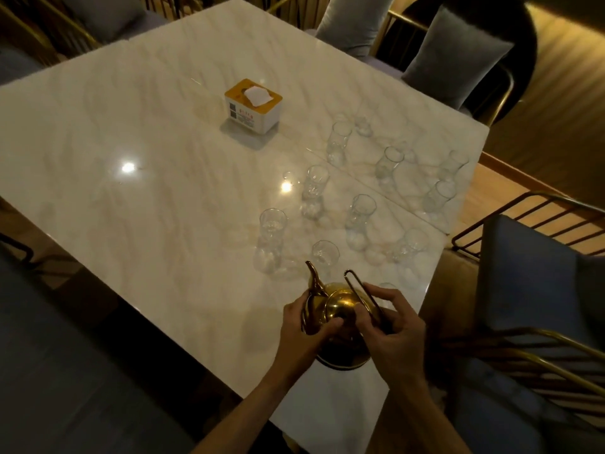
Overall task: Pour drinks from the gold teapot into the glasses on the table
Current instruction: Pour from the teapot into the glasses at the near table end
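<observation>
Much of what you need is hard to read here: the light is dim and warm, the clear glasses (pixel 360 217) nearly melt into the pale marble table (pixel 147 208), and you cannot tell from this view whether any of them holds liquid. One glass right behind your right hand (pixel 397 335) shows only a sliver of rim, and the lower body of the gold teapot (pixel 340 309) is masked by both of your hands, so only its round foot peeks out beneath them. The teapot sits near the table's near edge, just in front of you, its curved spout pointing up and away toward the closest glass, its thin looped handle standing up on the right. It is polished and shiny, catching a bright highlight on the domed lid. Your left hand (pixel 306 329) is curled around the spout side of the body, thumb lying over the lid. Your right hand is closed on the handle, forefinger stretched along it. The glasses stand upright in a loose cluster beyond the pot, toward the right edge; a tissue box (pixel 253 104) sits well apart, farther back.
</observation>
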Demonstrator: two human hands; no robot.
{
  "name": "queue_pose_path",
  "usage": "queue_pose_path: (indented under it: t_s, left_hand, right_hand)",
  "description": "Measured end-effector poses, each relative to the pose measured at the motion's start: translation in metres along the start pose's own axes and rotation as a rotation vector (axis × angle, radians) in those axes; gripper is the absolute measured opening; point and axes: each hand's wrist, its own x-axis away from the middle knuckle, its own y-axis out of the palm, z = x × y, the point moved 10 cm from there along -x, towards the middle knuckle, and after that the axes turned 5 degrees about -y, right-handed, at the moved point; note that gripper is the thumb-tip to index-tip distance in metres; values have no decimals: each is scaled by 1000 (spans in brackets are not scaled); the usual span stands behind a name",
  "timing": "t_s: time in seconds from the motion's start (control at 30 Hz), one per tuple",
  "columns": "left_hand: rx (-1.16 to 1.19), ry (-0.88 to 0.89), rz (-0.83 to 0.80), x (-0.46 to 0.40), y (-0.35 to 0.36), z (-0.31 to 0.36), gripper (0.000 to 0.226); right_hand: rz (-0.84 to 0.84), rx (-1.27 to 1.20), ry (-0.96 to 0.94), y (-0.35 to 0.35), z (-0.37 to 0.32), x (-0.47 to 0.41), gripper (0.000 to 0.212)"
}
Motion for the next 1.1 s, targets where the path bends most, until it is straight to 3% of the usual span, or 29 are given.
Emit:
queue_pose_path:
  t_s: [0.3, 0.77, 0.97, 1.1]
  left_hand:
    - [-58, 162, -76, 25, 104, 43, 64]
    - [-154, 92, -34, 34, 219, -1, 80]
    - [-159, 56, -17, 32, 238, -13, 66]
    - [-104, 41, -22, 28, 244, -18, 44]
  right_hand:
    - [113, 1, -83, -101, -32, 8, 36]
    - [57, 51, 7, -201, 20, 16, 35]
    - [-45, 92, 24, -210, 38, 10, 37]
    - [-122, 148, 8, -209, 46, 3, 37]
